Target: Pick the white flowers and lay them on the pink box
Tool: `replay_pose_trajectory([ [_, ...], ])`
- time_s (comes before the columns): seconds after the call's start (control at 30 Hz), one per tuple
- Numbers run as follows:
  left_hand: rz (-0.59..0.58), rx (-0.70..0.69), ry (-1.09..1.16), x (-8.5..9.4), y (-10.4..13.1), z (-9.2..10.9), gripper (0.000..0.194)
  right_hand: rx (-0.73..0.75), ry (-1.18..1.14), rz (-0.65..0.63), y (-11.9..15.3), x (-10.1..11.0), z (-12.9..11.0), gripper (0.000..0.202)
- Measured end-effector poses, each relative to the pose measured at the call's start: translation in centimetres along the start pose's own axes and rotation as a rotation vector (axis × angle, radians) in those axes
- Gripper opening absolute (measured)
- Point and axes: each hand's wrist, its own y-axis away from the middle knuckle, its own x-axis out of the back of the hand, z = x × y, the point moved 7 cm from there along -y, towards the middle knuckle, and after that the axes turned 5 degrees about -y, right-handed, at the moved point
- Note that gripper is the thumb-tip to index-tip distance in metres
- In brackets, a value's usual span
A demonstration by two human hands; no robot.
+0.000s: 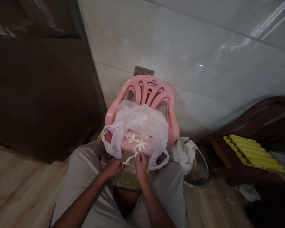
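A pink plastic chair stands before me with a translucent white plastic bag spread over its seat. White star-shaped flowers lie at the bag's opening. My left hand pinches the lower left end of a thin pale yellow-white strand. At the strand's upper right end, my right hand is closed, its fingertips at a small white flower. The strand stretches between both hands, above my lap.
A metal basin with a white cloth or bag sits right of the chair. Farther right, a yellow ridged tray rests on a dark wooden bench. A dark cabinet is at left, a tiled wall behind.
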Motion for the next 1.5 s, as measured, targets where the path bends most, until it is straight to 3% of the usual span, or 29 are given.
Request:
replay_pose_trajectory([
  [0.47,-0.065,0.025,-0.083,-0.3,0.3,-0.7,0.026,-0.192,-0.052,-0.125,0.2,-1.2,0.7,0.025],
  [0.73,-0.103,0.027,-0.181,0.0,0.4,-0.1,0.028,-0.152,0.013,-0.137,0.6,-1.0,0.4,0.026],
  [0.93,-0.149,0.054,-0.268,-1.1,0.1,-0.9,0.028,-0.069,0.088,-0.252,1.8,-2.9,0.5,0.026],
  [1.07,-0.133,0.048,-0.248,-0.7,0.1,-0.6,0.027,-0.086,0.065,-0.243,1.8,-3.4,0.6,0.025],
  [1.17,-0.072,0.065,-0.203,0.4,0.2,-0.1,0.024,-0.138,0.013,-0.104,1.0,-2.0,0.6,0.023],
  [1.37,-0.061,0.057,0.057,0.7,0.9,0.5,0.025,-0.138,-0.073,0.265,-0.6,3.9,-0.4,0.025],
  [1.43,-0.066,0.111,0.141,0.3,0.9,-0.1,0.026,-0.152,-0.079,0.259,-0.9,4.6,-0.4,0.028],
  [1.5,-0.054,0.144,0.232,-0.1,0.7,-0.6,0.032,-0.217,-0.023,0.082,-0.8,3.5,-0.1,0.035],
])
